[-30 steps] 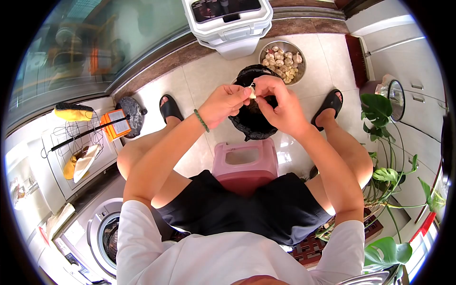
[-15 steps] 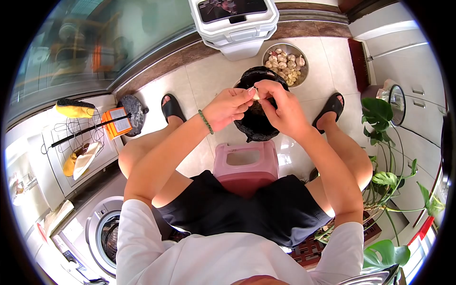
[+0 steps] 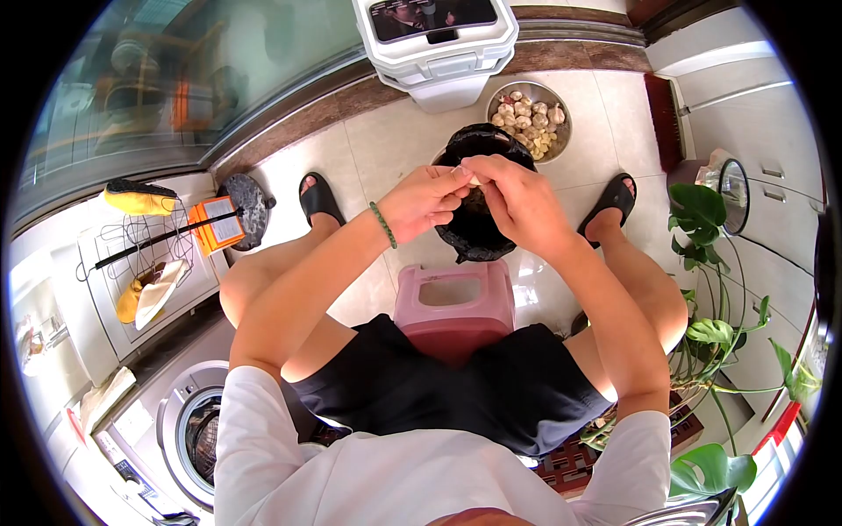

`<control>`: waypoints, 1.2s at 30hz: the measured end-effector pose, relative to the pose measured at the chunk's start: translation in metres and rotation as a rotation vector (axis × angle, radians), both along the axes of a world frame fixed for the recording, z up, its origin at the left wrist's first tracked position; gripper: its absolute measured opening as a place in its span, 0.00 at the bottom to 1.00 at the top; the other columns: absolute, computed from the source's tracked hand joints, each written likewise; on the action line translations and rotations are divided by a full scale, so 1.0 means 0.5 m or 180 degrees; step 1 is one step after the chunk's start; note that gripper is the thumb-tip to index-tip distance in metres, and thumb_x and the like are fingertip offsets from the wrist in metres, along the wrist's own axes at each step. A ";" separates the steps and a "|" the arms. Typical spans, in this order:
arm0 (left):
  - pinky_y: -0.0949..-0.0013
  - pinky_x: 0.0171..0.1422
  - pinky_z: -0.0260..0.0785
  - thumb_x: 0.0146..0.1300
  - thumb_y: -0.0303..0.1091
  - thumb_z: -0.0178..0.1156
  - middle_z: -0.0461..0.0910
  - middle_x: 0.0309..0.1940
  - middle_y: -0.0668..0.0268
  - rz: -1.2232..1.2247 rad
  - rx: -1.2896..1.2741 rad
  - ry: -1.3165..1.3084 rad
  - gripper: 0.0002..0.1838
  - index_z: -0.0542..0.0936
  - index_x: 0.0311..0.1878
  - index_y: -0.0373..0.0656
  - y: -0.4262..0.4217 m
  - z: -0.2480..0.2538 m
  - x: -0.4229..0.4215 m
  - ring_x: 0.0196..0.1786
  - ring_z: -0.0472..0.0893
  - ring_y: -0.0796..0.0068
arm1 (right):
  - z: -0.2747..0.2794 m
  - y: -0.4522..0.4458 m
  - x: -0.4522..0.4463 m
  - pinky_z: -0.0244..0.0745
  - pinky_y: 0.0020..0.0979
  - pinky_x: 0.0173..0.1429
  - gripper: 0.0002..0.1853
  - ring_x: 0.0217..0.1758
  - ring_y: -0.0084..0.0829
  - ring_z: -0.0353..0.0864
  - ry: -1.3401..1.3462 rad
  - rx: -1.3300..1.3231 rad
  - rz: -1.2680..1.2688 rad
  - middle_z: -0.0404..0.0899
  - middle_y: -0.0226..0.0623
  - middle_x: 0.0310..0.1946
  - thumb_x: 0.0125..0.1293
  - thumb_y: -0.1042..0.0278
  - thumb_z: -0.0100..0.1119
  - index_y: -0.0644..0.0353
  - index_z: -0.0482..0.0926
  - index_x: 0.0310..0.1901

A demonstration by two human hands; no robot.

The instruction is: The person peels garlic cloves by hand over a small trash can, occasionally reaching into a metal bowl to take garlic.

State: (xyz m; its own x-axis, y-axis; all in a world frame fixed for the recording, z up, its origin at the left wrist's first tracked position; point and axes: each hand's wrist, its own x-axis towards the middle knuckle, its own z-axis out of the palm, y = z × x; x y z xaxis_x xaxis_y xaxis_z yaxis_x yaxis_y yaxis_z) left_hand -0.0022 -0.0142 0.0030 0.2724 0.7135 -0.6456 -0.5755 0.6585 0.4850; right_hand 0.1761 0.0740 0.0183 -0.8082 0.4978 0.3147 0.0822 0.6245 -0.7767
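Observation:
Over the bin lined with a black bag (image 3: 465,248), my two hands meet fingertip to fingertip. A small pale garlic clove (image 3: 475,181) shows between them, mostly covered by fingers. My left hand (image 3: 425,200), with a green bead bracelet (image 3: 383,224) on its wrist, is closed in a pinch at the clove's left side. From the right, my right hand (image 3: 524,203) pinches the clove with thumb and forefinger. Just beyond the bin, a metal bowl (image 3: 566,131) holds several garlic bulbs (image 3: 524,116) and some loose cloves (image 3: 544,143).
A pink stool (image 3: 456,313) stands between my knees. Behind the bin is a light grey container (image 3: 443,70) with a phone (image 3: 430,17) on top. Trailing green plants (image 3: 702,215) are on the right; a washing machine (image 3: 200,430) is at lower left.
My fingers have shifted slightly around the clove; the right fingertips now cover more of it. Both hands stay over the bin.

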 end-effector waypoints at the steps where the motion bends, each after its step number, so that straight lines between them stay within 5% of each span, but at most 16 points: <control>1: 0.80 0.24 0.50 0.72 0.45 0.56 0.69 0.27 0.80 0.0024 -0.0028 -0.0088 0.13 0.75 0.36 0.47 -0.001 -0.002 0.000 0.21 0.59 0.90 | 0.000 0.000 -0.001 0.79 0.40 0.45 0.27 0.45 0.44 0.81 0.0000 -0.0001 0.0001 0.80 0.39 0.45 0.53 0.87 0.55 0.54 0.71 0.56; 13: 0.81 0.24 0.48 0.70 0.51 0.57 0.68 0.28 0.81 0.0062 -0.0051 -0.0248 0.16 0.75 0.37 0.47 0.003 0.000 0.001 0.21 0.58 0.91 | 0.007 -0.003 0.003 0.79 0.37 0.41 0.23 0.40 0.43 0.82 0.0086 -0.0490 -0.0190 0.80 0.39 0.42 0.59 0.87 0.54 0.53 0.69 0.55; 18: 0.81 0.24 0.49 0.72 0.49 0.54 0.68 0.28 0.80 -0.0006 -0.0044 -0.0315 0.15 0.73 0.37 0.47 0.000 -0.009 -0.001 0.21 0.58 0.91 | 0.006 0.001 -0.001 0.79 0.38 0.44 0.24 0.42 0.43 0.82 0.0282 0.0109 0.0026 0.81 0.39 0.40 0.54 0.87 0.56 0.53 0.74 0.53; 25: 0.81 0.21 0.46 0.69 0.52 0.58 0.68 0.25 0.80 -0.0092 -0.0099 -0.0347 0.18 0.76 0.34 0.46 0.008 -0.009 -0.008 0.19 0.57 0.91 | 0.018 0.006 0.004 0.78 0.38 0.41 0.19 0.40 0.46 0.82 0.0237 0.0254 0.0153 0.82 0.40 0.41 0.59 0.85 0.59 0.55 0.74 0.50; 36: 0.80 0.22 0.44 0.73 0.48 0.55 0.65 0.24 0.80 -0.0667 -0.0038 -0.0183 0.17 0.73 0.30 0.50 0.011 -0.002 -0.023 0.20 0.56 0.91 | 0.036 -0.006 0.008 0.79 0.38 0.49 0.31 0.44 0.43 0.81 -0.0167 0.0295 0.0428 0.80 0.38 0.45 0.51 0.85 0.56 0.49 0.74 0.58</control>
State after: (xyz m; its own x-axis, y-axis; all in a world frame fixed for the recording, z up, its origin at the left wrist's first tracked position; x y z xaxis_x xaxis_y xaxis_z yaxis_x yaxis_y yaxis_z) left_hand -0.0139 -0.0088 0.0021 0.4505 0.6298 -0.6328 -0.4521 0.7721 0.4466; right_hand 0.1804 0.0710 0.0363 -0.8820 0.3549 0.3100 0.0319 0.7013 -0.7121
